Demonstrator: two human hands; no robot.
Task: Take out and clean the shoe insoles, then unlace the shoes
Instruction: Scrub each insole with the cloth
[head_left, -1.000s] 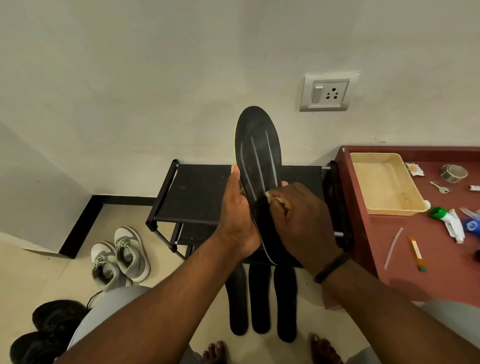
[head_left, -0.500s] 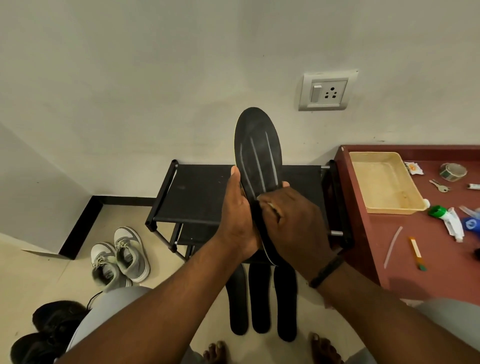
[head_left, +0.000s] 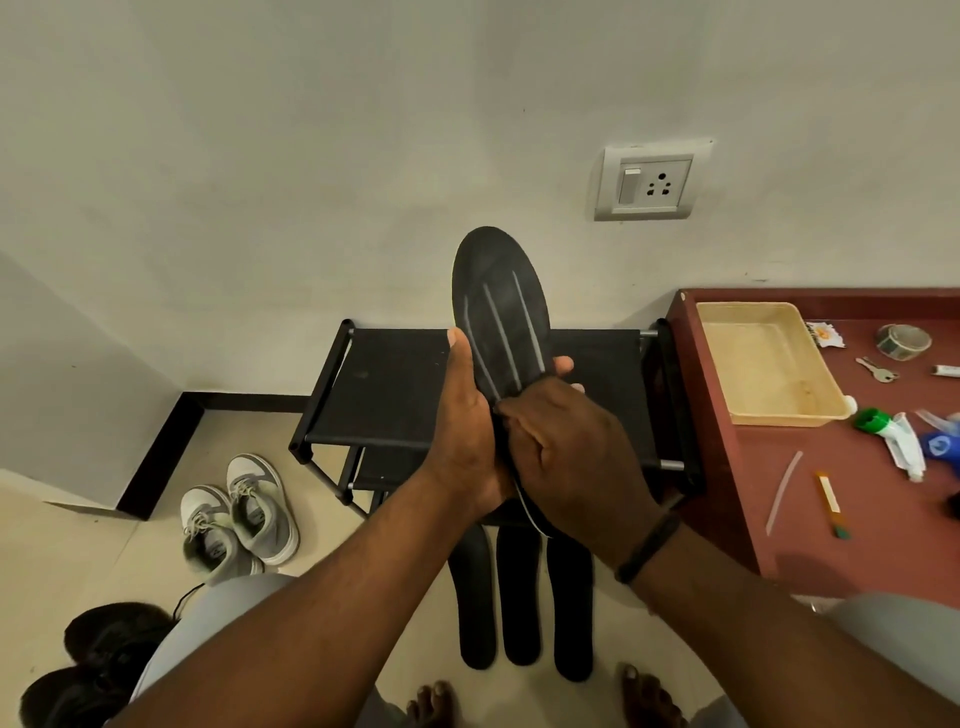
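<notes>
The left hand (head_left: 470, 441) grips the upright insole (head_left: 501, 306) at mid-length, above the black rack (head_left: 395, 384). The right hand (head_left: 566, 457) presses curled fingers on its lower face; whether it holds a cloth cannot be told. Wipe lengthwise with firm support behind; three insoles (head_left: 519, 597) lie on the floor.

No legible text anywhere. Blue packet (head_left: 943, 446) and small sticker (head_left: 826, 333) on the red table (head_left: 831, 519) possibly carry print, too blurred to read.
</notes>
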